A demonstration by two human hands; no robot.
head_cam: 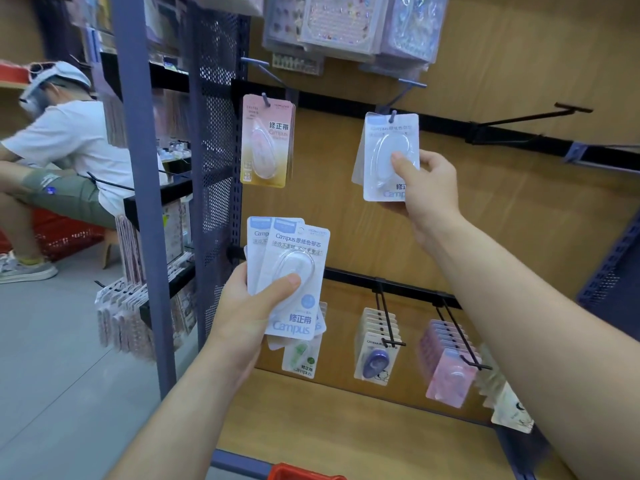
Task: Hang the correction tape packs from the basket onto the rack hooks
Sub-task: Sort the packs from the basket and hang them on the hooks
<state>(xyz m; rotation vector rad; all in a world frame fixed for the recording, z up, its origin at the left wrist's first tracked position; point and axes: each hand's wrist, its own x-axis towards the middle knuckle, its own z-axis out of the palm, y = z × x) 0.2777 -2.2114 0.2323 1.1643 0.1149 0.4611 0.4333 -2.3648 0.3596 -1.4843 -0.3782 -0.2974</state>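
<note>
While the left hand (pixel 242 310) grips spare packs (pixel 294 268), the right hand (pixel 429 188) pinches a hooked pack (pixel 381 150) (basket (pixel 304 474) contents hidden).

The red plastic basket (pixel 306 473) is cut off by the bottom edge; the rear white correction tape packs (pixel 258 244) are mostly covered by the front pack (pixel 301 247).

Bare forearms (pixel 519 323) run to the left grip (pixel 249 306) and right grip (pixel 429 188); 2 thumbs with short, plain nails

Bright, even indoor light; soft focus, edges bowed by wide-angle.
</note>
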